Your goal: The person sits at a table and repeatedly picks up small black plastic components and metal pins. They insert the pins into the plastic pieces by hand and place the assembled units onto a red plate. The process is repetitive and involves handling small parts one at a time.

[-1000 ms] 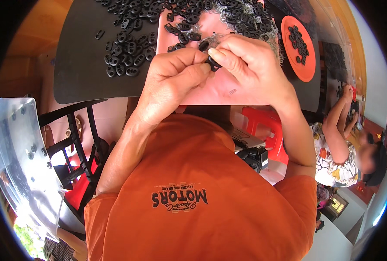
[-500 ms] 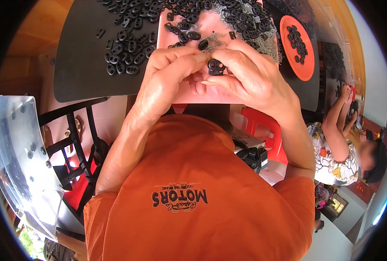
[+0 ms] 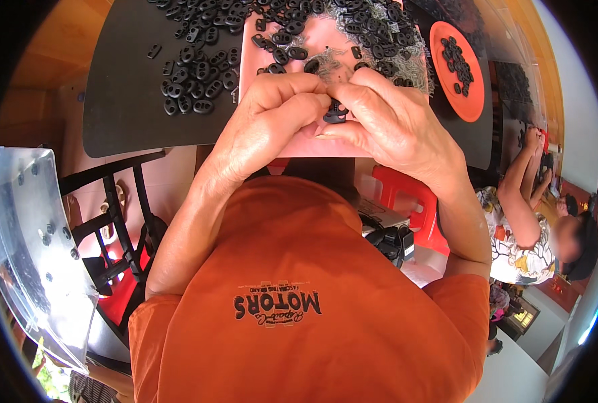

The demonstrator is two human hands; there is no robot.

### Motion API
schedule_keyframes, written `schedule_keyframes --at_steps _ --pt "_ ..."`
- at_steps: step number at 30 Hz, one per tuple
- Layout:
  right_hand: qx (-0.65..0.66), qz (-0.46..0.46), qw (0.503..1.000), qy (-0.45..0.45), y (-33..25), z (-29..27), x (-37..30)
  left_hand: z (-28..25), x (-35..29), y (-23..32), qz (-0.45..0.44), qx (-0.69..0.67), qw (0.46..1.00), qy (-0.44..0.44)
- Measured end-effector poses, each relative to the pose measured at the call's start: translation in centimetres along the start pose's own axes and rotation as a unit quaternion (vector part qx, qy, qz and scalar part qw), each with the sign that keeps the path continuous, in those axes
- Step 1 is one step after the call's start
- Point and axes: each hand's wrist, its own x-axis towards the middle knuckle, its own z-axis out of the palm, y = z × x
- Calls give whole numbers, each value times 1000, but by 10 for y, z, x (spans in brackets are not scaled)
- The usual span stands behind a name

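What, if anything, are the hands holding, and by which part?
A black cord lock, held by its upper part in the right hand; whether the left hand also grips it cannot be told.

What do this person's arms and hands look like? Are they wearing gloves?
No gloves: the left hand and right hand are bare. No watch or ring shows. The forearms are bare too, coming out of the short sleeves of an orange shirt.

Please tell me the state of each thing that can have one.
Left hand: curled beside black clip, grip unclear
Right hand: closed on it
Black clip: held, partly hidden
Other clips: loose, on pink board and dark table
Springs: loose, scattered on board
Orange plate: partly covered with black pieces
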Motion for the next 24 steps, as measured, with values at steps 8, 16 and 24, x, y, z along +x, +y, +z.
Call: schedule_keyframes --at_steps 8,16,24 --pt "-54 0 999 -5 -2 5 0 -2 1 4 -56 4 998 -10" --pt "-29 -22 999 -25 7 6 0 1 1 0 -17 28 999 -27" --pt "34 20 995 -90 7 8 1 -2 1 -7 90 103 990 -33"
